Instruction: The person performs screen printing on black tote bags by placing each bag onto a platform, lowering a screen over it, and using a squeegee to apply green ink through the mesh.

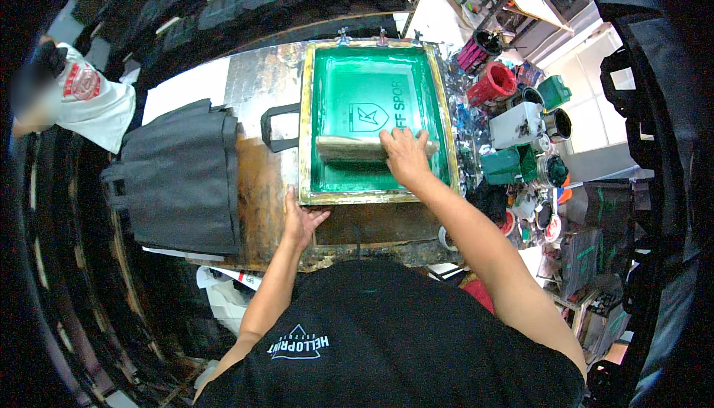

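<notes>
A screen-printing frame (pixel 305 110) with a yellowish, ink-stained rim lies on the worktable, its mesh spread with green ink. Dark lettering and a shield-shaped design show through the mesh. Across the lower part of the screen rests a wooden squeegee (pixel 342 148), gripped near its right end by my right hand (pixel 407 158). My left hand (pixel 300 223) is at the frame's lower left corner with its fingers stretched apart; whether it presses on the rim I cannot tell. From under the frame's left side sticks out the handle of a black bag (pixel 268 127).
Left on the table lies a stack of black bags (pixel 175 177). Ink containers crowd the right side, among them a red bucket (pixel 497 83) and a green tub (pixel 502 166). Clamps (pixel 381 36) stand behind the frame. Another person in a white shirt (pixel 97 99) is at far left.
</notes>
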The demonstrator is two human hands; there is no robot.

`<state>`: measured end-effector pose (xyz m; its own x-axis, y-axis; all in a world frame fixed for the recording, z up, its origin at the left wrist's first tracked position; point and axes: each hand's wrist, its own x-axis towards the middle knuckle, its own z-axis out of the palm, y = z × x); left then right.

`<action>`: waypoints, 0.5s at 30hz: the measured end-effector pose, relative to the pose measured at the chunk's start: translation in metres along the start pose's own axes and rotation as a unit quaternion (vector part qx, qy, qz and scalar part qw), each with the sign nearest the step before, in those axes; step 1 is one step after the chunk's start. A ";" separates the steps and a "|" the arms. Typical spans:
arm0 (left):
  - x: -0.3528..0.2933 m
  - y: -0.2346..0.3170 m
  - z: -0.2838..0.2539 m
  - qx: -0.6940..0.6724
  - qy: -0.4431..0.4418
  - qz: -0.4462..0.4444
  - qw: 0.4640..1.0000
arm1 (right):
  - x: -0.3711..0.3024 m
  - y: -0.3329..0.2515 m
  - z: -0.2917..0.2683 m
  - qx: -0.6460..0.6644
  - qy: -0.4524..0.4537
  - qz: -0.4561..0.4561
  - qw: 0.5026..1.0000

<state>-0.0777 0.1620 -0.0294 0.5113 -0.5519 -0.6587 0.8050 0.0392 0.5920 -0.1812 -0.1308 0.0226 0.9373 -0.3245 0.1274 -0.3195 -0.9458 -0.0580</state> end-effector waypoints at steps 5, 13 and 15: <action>-0.001 0.002 0.004 -0.006 0.014 -0.006 1.000 | 0.066 0.026 0.017 -0.025 -0.019 0.014 0.999; -0.006 0.004 0.007 -0.021 0.029 -0.028 0.999 | 0.186 0.091 0.048 -0.042 -0.051 -0.005 0.998; -0.005 0.003 0.006 -0.025 0.036 -0.036 0.998 | 0.219 0.104 0.048 -0.042 -0.077 -0.008 0.996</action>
<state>-0.0794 0.1600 -0.0211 0.4699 -0.4934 -0.7319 0.8540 0.0444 0.5184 -0.0025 -0.2998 -0.0033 0.9508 -0.3087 -0.0271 -0.3080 -0.9510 0.0270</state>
